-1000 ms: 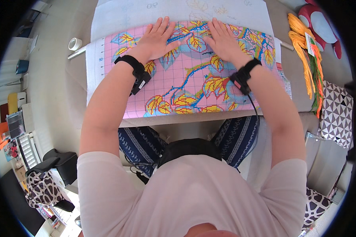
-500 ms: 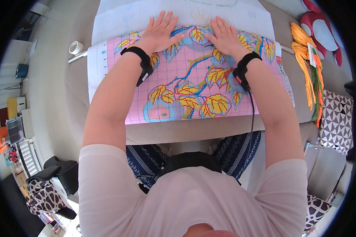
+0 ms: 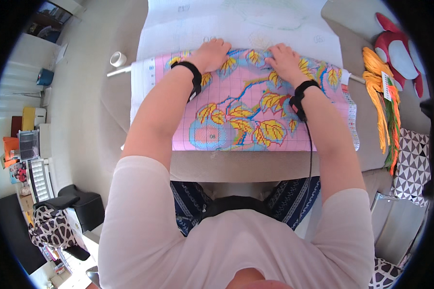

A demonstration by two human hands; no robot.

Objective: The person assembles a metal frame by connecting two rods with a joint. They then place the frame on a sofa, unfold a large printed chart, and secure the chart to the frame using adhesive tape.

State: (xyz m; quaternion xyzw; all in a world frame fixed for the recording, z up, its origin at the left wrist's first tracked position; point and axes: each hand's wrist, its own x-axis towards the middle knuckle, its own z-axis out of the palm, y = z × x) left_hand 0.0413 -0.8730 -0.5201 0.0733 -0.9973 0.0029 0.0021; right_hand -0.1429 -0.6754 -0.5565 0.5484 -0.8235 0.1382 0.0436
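Note:
A large cross-stitch cloth (image 3: 241,115), printed with yellow leaves and blue fruit on a pink ground, is spread in front of me. It is wound at its far side over a thin white rod (image 3: 118,72), whose ends stick out left and right. My left hand (image 3: 211,55) lies on the far roll left of the middle, its fingers bent over the edge. To the right, my right hand (image 3: 285,61) grips the same roll with curled fingers, thumb pointing inward. Beyond the roll stretches the pale, unrolled part of the cloth (image 3: 246,24).
The cloth rests on a beige sofa-like surface (image 3: 226,166). A roll of white tape (image 3: 117,59) sits by the rod's left end. At right lie orange and green thread skeins (image 3: 378,106), a red-and-white plush toy (image 3: 398,55) and a triangle-patterned cushion (image 3: 412,166). A cable (image 3: 311,159) hangs from my right wristband.
Both hands, flat with fingers stretched a moment ago, now have their fingers curled over the roll's far edge. The whole view has shifted slightly.

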